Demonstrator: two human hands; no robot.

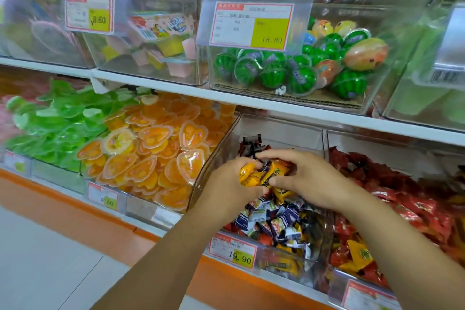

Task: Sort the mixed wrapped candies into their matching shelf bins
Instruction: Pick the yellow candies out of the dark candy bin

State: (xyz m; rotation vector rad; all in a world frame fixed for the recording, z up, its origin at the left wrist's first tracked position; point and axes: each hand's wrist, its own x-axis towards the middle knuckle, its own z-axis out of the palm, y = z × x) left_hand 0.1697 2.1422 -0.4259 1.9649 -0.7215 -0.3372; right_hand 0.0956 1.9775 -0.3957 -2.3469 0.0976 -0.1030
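- Left hand (232, 185): fingers curled, gripping a bunch of yellow wrapped candies (254, 176).
- Right hand (299, 178): pinching the same bunch, above the mixed-candy bin (281, 131).
- Red-candy bin (392, 143): immediately right.

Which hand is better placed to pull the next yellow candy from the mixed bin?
Right, probably. The left hand is full, clutching a bunch of yellow wrapped candies; the right hand only pinches the bunch's edge and hovers directly above the clear plastic mixed-candy bin.
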